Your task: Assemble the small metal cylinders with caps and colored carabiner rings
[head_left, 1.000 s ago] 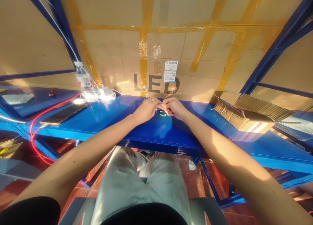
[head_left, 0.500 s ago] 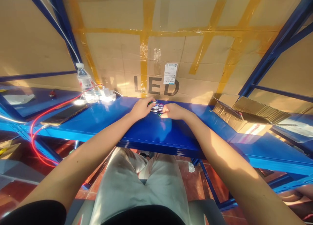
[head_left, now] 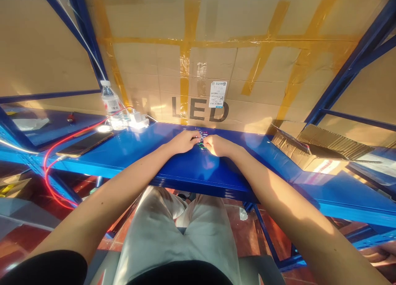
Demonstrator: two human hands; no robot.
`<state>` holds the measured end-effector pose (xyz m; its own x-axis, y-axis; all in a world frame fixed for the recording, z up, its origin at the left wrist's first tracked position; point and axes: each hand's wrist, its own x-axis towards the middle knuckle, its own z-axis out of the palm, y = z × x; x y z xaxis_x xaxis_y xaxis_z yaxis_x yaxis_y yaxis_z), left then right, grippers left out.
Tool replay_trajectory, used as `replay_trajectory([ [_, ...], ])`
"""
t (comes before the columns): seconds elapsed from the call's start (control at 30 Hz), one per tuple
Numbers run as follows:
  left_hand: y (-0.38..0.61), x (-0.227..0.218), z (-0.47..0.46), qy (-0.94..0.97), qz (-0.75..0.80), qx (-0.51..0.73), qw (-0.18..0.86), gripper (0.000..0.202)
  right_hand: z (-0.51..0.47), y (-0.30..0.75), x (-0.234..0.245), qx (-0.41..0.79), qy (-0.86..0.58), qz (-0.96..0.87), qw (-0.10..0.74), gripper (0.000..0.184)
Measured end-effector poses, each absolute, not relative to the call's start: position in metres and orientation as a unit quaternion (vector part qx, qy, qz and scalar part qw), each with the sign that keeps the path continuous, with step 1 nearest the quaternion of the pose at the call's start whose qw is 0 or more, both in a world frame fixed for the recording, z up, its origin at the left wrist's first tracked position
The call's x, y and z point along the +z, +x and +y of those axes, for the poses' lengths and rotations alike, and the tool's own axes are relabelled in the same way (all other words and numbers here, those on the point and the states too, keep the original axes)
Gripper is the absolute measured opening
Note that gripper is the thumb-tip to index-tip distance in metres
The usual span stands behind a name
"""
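Note:
On the blue shelf top (head_left: 185,163), a cluster of thin, shiny, many-coloured pieces (head_left: 203,135) lies between my two hands, too small to name. My left hand (head_left: 185,141) grips its left side with fingers bent and pressed together. From the right, my right hand (head_left: 219,145) pinches in at the cluster with curled fingers. A thin green loop (head_left: 202,146) shows just below the cluster, by the right fingertips. My fingers hide much of what they hold.
Behind stands a large taped cardboard sheet (head_left: 148,78) marked LED. To the left are a water bottle (head_left: 111,101), a white charger (head_left: 137,120), a phone (head_left: 85,144) and a red cable (head_left: 49,153). An open carton (head_left: 309,153) sits at right, near blue posts (head_left: 340,78).
My hands have drawn closer together, covering more of the shiny cluster. My left hand's fingers have closed in and shifted right, and the green loop now shows below them. The view has shifted slightly.

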<state>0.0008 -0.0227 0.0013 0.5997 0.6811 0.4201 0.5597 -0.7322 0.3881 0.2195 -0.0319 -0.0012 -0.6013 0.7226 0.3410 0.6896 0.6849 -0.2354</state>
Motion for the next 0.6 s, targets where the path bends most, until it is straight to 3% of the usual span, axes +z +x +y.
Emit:
replay_trajectory([
  [0.13,0.000,0.001,-0.023,0.903,0.329,0.239,0.139,0.022,-0.039,0.214,0.003,0.028,-0.434,-0.889,0.146,0.030],
  [0.4,-0.001,0.006,-0.025,0.889,0.354,0.266,0.116,0.026,-0.054,0.209,0.010,-0.009,-0.497,-0.853,0.158,0.022],
  [0.6,-0.004,0.004,-0.022,0.900,0.351,0.231,0.116,0.026,-0.045,0.212,0.001,0.006,-0.446,-0.872,0.201,0.023],
])
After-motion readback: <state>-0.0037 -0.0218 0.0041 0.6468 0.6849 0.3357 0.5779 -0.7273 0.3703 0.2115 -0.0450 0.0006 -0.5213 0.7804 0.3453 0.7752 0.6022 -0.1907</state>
